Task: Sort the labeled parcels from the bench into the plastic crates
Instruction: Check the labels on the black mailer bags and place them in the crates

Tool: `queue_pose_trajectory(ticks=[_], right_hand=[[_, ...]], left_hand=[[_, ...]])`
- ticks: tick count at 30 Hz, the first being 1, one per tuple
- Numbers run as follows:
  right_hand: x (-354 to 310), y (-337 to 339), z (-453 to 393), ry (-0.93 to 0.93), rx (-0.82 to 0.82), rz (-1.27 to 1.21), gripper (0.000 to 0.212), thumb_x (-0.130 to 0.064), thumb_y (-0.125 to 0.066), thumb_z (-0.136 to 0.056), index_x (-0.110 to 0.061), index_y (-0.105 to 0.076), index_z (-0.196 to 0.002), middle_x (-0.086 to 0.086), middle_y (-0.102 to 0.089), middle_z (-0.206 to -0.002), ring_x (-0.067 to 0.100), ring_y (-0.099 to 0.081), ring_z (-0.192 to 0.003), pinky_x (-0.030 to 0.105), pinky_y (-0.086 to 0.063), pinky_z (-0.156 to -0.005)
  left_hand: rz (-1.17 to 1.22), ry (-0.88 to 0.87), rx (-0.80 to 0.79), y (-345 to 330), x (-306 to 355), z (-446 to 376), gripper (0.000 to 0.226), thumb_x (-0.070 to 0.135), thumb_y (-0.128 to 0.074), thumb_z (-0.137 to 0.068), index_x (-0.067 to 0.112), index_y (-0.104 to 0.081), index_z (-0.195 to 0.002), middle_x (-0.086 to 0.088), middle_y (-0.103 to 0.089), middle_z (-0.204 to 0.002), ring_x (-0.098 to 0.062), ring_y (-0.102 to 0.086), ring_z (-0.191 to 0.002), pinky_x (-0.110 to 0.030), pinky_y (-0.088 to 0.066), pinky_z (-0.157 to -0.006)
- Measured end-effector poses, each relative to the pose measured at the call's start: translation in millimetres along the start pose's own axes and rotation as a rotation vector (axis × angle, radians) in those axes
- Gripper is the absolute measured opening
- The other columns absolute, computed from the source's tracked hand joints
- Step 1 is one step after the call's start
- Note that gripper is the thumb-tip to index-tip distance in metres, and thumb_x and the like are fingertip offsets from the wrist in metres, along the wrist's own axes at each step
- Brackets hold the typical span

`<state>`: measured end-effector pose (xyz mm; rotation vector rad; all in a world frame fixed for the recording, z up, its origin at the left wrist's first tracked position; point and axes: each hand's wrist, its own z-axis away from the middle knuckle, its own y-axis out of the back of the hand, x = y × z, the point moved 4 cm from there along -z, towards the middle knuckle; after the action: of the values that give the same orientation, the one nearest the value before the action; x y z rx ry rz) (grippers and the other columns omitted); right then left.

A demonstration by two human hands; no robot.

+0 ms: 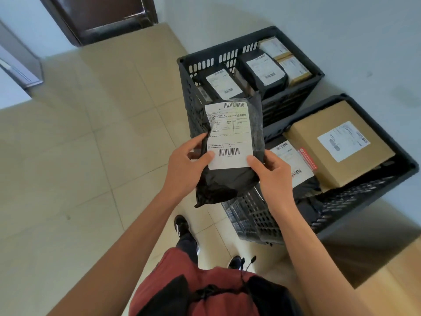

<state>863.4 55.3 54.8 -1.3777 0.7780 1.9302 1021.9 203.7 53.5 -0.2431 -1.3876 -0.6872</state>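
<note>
floor [91, 156]: beige tiles
far crate [293, 96]: black plastic, sitting on the floor by the wall
near crate [341, 201]: black too, right beside it

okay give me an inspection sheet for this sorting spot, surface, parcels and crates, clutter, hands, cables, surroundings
Surface: beige tiled floor; the bench is not identifiable.
Job's things: black mailer with white label, held up; far crate holds black mailers and brown boxes; near crate holds a large cardboard box and a labeled mailer.
Clutter: nothing seen.
Hands: left hand and right hand grip the mailer's lower edges.
Cables: nothing seen.
Surroundings: dark door, pale wall.
</note>
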Motion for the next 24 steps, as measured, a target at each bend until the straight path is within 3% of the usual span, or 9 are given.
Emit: queue_pose_trajectory(ticks=[7,14,20,24], right_hand=[[-37.9,-76.1,-50.1,0.034,0.053,-0.035,0.015,-0.015,-0.066,-0.102,-0.022,-0.077,-0.109,-0.007,-0.080,-0.104,0.013,-0.075,-0.101,0.038,-0.062,-0.091],[-53.7,-108.8,-87.7,0.016,0.121,-0.024,0.014,-0.016,-0.066,-0.101,-0.025,-0.076,-0.105,-0.006,-0.079,-0.101,0.018,-0.075,-0.099,0.050,-0.061,-0.092],[-58.0,-124.4,-136.1,-0.005,0.126,-0.072,0.033,-0.019,-0.067,-0.101,-0.023,-0.066,-0.133,-0.006,-0.077,-0.117,0.013,-0.073,-0.110,0.041,-0.061,-0.095],[-62.6,-128.4,-174.3,-0.013,0.095,-0.154,0.033,-0.023,-0.068,-0.101,-0.020,-0.065,-0.135,-0.003,-0.076,-0.121,0.016,-0.072,-0.112,0.040,-0.060,-0.096]], left_hand=[[-0.005,-0.023,-0.064,54.9,10.2,-97.3,0.052,0.022,-0.076,-0.093,0.035,-0.064,-0.141,0.009,-0.071,-0.124,-0.019,-0.071,-0.108,-0.044,-0.063,-0.090],[-0.025,-0.038,-0.114,73.7,19.6,-157.4,0.053,0.023,-0.077,-0.093,0.036,-0.062,-0.142,0.010,-0.071,-0.125,-0.016,-0.070,-0.108,-0.043,-0.062,-0.091],[-0.056,-0.027,-0.149,70.0,22.6,-210.4,0.052,0.024,-0.076,-0.093,0.036,-0.062,-0.142,0.010,-0.071,-0.124,-0.017,-0.070,-0.108,-0.044,-0.063,-0.089],[-0.113,-0.027,-0.189,59.4,33.9,-255.1,0.053,0.023,-0.075,-0.095,0.034,-0.060,-0.144,0.008,-0.069,-0.125,-0.016,-0.069,-0.108,-0.041,-0.064,-0.087]])
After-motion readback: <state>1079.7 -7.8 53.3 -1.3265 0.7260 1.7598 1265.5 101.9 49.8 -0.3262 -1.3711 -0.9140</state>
